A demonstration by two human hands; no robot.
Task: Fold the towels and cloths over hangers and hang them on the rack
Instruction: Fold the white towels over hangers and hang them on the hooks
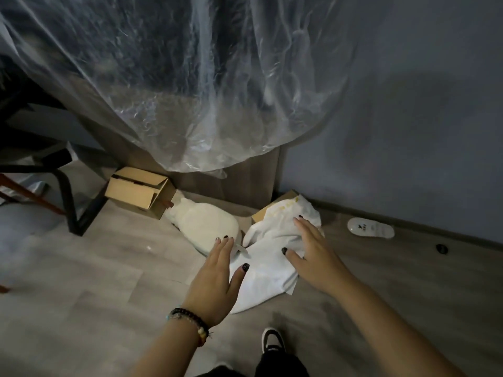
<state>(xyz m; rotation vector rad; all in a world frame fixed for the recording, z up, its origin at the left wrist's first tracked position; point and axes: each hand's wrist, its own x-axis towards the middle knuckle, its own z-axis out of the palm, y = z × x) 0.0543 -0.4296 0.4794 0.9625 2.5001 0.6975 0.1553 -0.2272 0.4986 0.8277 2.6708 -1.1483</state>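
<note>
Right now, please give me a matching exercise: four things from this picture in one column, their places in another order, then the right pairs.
Things:
1. white cloth
2. cream towel
3. open cardboard box
4. clear plastic sheet

Places:
A. hanging over the furniture
B. on its side, left of the towel
C. under the right hand
D. at the left hand's fingers

Pairs: 1-C, 2-D, 3-B, 4-A
</note>
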